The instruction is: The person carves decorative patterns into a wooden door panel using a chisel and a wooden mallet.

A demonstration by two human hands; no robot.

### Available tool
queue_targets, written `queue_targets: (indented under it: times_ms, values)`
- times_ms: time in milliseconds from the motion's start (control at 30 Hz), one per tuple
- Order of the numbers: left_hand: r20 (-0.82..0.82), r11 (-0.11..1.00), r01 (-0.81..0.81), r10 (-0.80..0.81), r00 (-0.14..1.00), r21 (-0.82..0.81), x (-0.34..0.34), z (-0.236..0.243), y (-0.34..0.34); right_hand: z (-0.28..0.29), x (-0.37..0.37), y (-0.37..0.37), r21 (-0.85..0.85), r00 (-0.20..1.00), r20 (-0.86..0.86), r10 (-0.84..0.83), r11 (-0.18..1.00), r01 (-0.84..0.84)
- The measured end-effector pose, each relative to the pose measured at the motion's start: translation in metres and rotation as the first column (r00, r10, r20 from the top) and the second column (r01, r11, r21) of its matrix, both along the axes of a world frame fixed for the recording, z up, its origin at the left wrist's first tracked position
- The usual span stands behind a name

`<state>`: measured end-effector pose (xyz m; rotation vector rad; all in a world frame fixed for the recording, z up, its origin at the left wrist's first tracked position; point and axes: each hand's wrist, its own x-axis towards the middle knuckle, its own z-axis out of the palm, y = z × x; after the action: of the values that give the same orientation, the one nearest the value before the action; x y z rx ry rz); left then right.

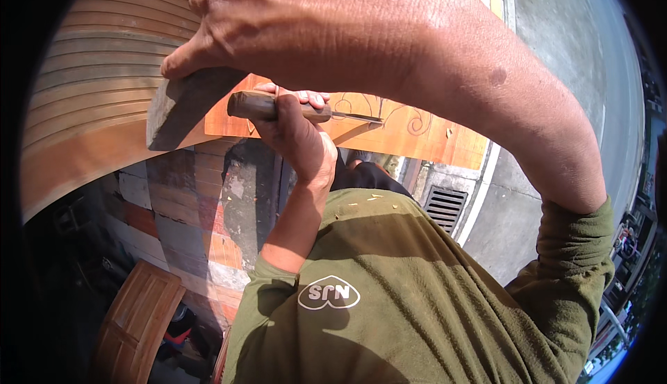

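My left hand (295,134) is wrapped round the wooden handle of a chisel (251,105). The chisel's thin metal blade points right, and its tip meets an orange-brown wooden board (455,141) marked with curled scroll lines. Across the top of the head view reaches my right arm, with my right hand (243,26) closed on a thick wooden block (191,106). That block hangs just left of the chisel's handle end, apart from it in the picture. The right forearm hides part of the board, and most of the right hand's grip is out of sight.
Slatted wooden panels (104,64) lie at the left. A panelled wooden piece (139,318) stands low at the lower left. Beneath the board are a floor grate (445,207) and patchy paving. Wood chips (375,196) rest on my green shirt (417,273).
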<state>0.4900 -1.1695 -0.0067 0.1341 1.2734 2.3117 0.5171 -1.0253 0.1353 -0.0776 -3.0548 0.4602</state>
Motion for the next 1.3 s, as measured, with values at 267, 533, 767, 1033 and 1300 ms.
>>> queue_targets:
  times_ms: [267, 533, 767, 1033, 1300]
  values:
    - [0.012, 1.000, 0.007, -0.007, 1.000, 0.005, -0.004, -0.001, 0.029, 0.003, -0.001, 0.015, 0.014, 1.000, -0.015, -0.022, 1.000, 0.023]
    - [0.056, 0.995, 0.084, -0.087, 0.995, 0.045, -0.013, -0.010, 0.044, 0.008, 0.004, 0.027, 0.033, 0.998, -0.035, -0.054, 0.998, 0.055]
    - [0.044, 0.990, 0.134, -0.136, 0.990, 0.051, -0.012, -0.010, 0.055, 0.007, 0.005, 0.037, 0.044, 0.993, -0.080, -0.084, 0.995, 0.088]
    - [0.014, 0.965, 0.262, -0.262, 0.965, -0.010, -0.014, -0.003, 0.070, 0.009, 0.018, 0.051, 0.039, 0.977, -0.131, -0.168, 0.984, 0.174]
    - [-0.093, 0.902, 0.431, -0.429, 0.899, 0.005, -0.018, -0.008, 0.092, 0.009, 0.040, 0.089, 0.008, 0.952, -0.123, -0.279, 0.959, 0.282]
